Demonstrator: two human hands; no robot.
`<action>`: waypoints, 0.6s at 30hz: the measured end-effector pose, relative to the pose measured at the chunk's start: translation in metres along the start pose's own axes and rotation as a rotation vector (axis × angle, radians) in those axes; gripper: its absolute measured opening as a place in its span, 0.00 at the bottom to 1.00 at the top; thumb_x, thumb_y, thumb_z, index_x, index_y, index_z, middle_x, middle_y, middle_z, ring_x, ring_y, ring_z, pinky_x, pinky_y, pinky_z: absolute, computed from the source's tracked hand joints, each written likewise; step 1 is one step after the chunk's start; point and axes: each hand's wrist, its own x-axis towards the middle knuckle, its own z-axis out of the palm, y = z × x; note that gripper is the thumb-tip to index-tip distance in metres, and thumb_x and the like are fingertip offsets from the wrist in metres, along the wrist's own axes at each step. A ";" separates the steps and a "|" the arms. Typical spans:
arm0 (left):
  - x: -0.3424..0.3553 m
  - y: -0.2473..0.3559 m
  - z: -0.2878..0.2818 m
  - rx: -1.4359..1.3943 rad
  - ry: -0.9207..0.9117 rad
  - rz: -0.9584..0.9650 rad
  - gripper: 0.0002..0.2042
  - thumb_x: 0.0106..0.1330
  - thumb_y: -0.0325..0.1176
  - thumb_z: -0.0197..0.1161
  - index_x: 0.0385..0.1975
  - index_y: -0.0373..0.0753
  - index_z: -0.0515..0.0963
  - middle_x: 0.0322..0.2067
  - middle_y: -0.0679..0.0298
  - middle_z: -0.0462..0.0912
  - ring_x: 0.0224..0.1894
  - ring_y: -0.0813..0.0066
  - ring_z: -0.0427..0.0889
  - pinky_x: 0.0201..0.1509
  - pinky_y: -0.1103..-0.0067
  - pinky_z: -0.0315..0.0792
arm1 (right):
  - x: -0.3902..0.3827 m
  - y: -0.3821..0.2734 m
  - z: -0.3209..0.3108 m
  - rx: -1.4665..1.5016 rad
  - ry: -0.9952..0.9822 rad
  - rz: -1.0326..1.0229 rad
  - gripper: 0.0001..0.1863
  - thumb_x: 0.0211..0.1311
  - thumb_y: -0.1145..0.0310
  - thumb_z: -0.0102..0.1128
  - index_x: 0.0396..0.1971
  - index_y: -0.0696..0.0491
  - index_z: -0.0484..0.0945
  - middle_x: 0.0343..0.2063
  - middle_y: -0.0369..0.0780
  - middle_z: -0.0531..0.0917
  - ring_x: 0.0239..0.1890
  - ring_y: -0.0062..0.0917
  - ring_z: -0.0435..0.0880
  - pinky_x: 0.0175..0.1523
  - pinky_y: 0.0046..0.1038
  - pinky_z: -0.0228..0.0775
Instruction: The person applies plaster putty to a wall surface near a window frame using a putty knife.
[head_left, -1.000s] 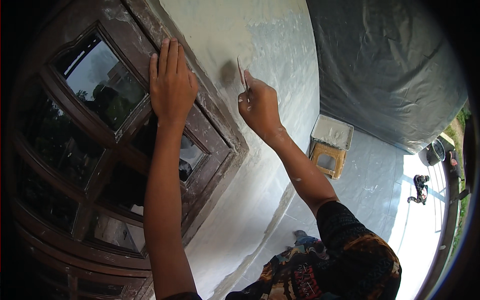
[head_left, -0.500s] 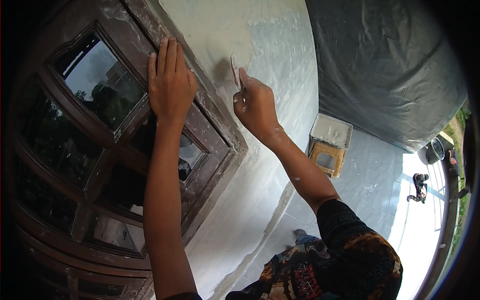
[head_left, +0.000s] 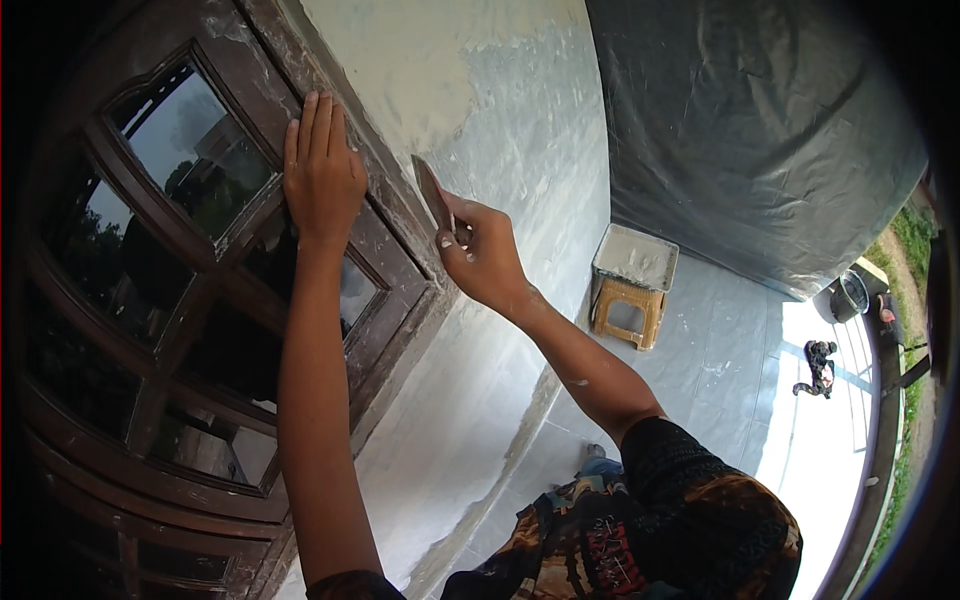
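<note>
My left hand (head_left: 325, 185) lies flat on the dark brown wooden window frame (head_left: 405, 265), fingers together and stretched out. It holds nothing. In my right hand (head_left: 487, 258) is a putty knife (head_left: 431, 193), its thin blade pointing up and to the left. The fingers are wrapped round its handle and hide most of it. The blade is by the wall (head_left: 530, 120), close beside the frame's edge; whether it touches cannot be made out. Cream filler covers the upper part of this grey wall in an uneven patch. White specks mark my right hand and forearm.
A shallow tray (head_left: 637, 258) of pale paste rests on a tan plastic stool (head_left: 628, 314) at the wall's foot. Dark plastic sheeting (head_left: 750, 130) hangs behind it. A black bucket (head_left: 849, 295) and a crumpled dark cloth (head_left: 817, 368) are on the tiled floor at right.
My right hand has moved the putty knife down the wall and nearer the window frame. My left hand stays flat on the wood. The whole view has shifted slightly.
</note>
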 end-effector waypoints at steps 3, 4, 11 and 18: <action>-0.011 0.001 -0.002 -0.112 0.008 -0.026 0.21 0.63 0.25 0.52 0.58 0.32 0.73 0.62 0.57 0.74 0.69 0.63 0.68 0.71 0.63 0.62 | -0.003 0.026 -0.037 0.453 -0.038 0.190 0.12 0.62 0.79 0.50 0.42 0.63 0.80 0.31 0.41 0.84 0.31 0.20 0.81 0.37 0.24 0.74; -0.019 0.001 -0.001 -0.176 0.005 -0.041 0.21 0.64 0.24 0.52 0.59 0.31 0.73 0.62 0.56 0.74 0.68 0.61 0.68 0.71 0.63 0.62 | -0.004 0.027 -0.046 0.601 -0.042 0.259 0.10 0.63 0.78 0.51 0.40 0.63 0.81 0.32 0.41 0.85 0.32 0.20 0.81 0.37 0.24 0.75; -0.024 0.072 -0.028 -0.549 0.098 -0.295 0.20 0.67 0.26 0.51 0.58 0.28 0.72 0.58 0.46 0.74 0.61 0.50 0.75 0.63 0.62 0.71 | -0.025 0.049 -0.117 0.728 0.061 0.420 0.08 0.66 0.75 0.52 0.37 0.61 0.80 0.32 0.43 0.85 0.33 0.23 0.83 0.39 0.27 0.77; -0.044 0.185 -0.019 -0.647 0.016 -0.337 0.18 0.66 0.26 0.53 0.55 0.27 0.74 0.55 0.46 0.76 0.56 0.50 0.79 0.57 0.64 0.75 | -0.036 0.088 -0.178 0.727 0.056 0.574 0.08 0.68 0.72 0.54 0.39 0.60 0.79 0.30 0.42 0.84 0.29 0.23 0.82 0.37 0.25 0.76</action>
